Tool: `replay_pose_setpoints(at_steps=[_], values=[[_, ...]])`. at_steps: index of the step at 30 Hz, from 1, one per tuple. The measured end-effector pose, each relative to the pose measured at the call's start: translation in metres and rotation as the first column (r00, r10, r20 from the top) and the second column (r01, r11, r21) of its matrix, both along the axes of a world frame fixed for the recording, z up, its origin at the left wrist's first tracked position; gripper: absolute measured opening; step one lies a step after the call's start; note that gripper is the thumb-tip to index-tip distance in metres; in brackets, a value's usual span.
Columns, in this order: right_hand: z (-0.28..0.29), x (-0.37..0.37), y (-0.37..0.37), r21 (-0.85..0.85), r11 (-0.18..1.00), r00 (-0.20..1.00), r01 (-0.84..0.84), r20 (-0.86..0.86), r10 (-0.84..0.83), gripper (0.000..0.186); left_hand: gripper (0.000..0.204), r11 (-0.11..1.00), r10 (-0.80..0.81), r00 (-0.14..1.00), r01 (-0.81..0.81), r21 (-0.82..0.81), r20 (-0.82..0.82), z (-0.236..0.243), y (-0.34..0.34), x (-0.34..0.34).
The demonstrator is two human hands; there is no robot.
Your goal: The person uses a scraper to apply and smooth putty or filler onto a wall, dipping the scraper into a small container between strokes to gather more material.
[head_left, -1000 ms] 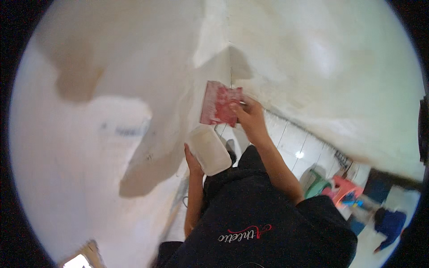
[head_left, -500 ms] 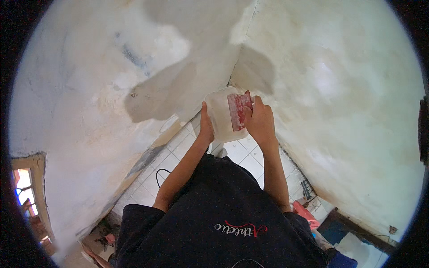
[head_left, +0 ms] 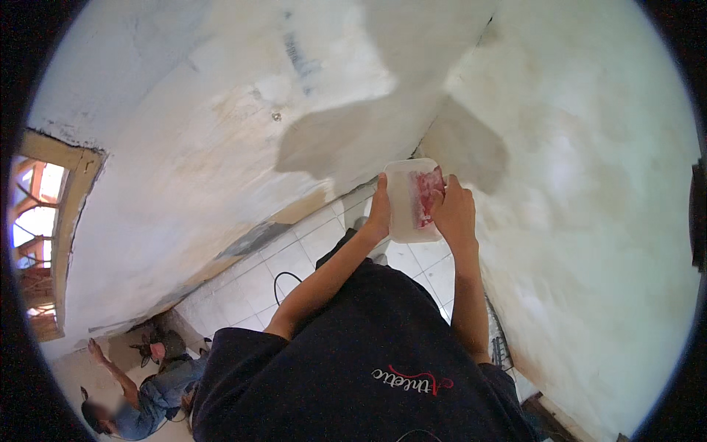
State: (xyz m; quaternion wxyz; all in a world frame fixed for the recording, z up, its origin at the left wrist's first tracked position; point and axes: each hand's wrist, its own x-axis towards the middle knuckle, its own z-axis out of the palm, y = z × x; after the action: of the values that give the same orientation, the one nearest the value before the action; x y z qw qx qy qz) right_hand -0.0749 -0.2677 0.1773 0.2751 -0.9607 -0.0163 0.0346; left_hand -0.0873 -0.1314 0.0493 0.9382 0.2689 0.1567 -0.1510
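A whitish plastic tub (head_left: 399, 206) is held in front of me, near the corner where two walls meet. My left hand (head_left: 378, 211) is closed on the tub's left side, thumb along its rim. A red putty scraper (head_left: 428, 193), smeared with white paste, is gripped in my right hand (head_left: 456, 215). Its broad blade lies over the right part of the tub's opening. How much paste the tub contains I cannot tell.
A patchy plastered wall (head_left: 184, 199) rises on the left and another wall (head_left: 589, 243) on the right. A wooden-framed window (head_left: 81, 180) is at far left. Another person (head_left: 151, 401) is low at the left. Below lies a white tiled floor (head_left: 287, 263) with a black cable (head_left: 277, 283).
My view has swung left, bringing more of the window and the other person into sight. The scraper has shifted from the tub's right edge to lie further over its opening.
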Motion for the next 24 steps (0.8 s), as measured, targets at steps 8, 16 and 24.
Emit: replay_pose_setpoints(at_steps=[8, 16, 24], values=[[-0.007, -0.024, 0.015, 0.022, 0.983, 0.983, -0.181, -0.005, 0.181, 0.024, 0.073, 0.988, 0.043, 0.998, -0.035, 0.148, -0.052, -0.014, 0.011, -0.027], [-0.047, -0.036, 0.022, 0.088, 0.995, 0.995, -0.054, -0.083, 0.062, 0.027, 0.078, 0.989, 0.016, 0.998, -0.006, 0.15, -0.068, -0.021, 0.017, -0.043], [-0.031, -0.038, 0.061, 0.082, 0.997, 0.999, 0.008, -0.037, -0.005, 0.022, 0.067, 0.995, 0.039, 0.996, -0.031, 0.096, -0.084, -0.041, 0.055, -0.039]])
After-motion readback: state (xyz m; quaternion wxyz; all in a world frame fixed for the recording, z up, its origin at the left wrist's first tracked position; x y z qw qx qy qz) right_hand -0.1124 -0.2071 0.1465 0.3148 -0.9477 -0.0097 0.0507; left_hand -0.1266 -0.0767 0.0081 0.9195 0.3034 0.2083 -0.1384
